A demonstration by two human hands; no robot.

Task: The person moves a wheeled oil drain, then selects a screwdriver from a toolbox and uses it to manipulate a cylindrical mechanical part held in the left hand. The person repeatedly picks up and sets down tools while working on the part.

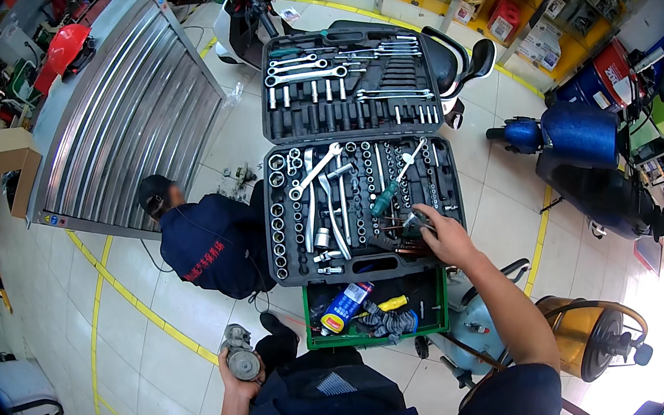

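Observation:
My left hand (232, 387) is wrapped round a grey cast-metal part (244, 363) with a round face, held low beside my body. Ahead lies an open black tool case (263, 262), its lower tray filled with sockets, bits and tools. At the tray's right side my right hand (448, 239) reaches down, fingers bent round something small and dark that I cannot make out. Just left of its fingertips is a green-handled screwdriver (386, 198), lying across the sockets. Combination wrenches (316, 171) and pliers (338, 208) rest loose on the tray's left half. Ratcheting wrenches (306, 75) fill the lid.
Beneath the case, a green drawer (443, 304) holds a blue-and-yellow can (346, 307) and grey gloves (388, 322). A crouching co-worker (217, 242) is close on the left, by a metal shutter-fronted cabinet (137, 112). Scooters (578, 149) stand behind and right; an amber tank (585, 337) is near right.

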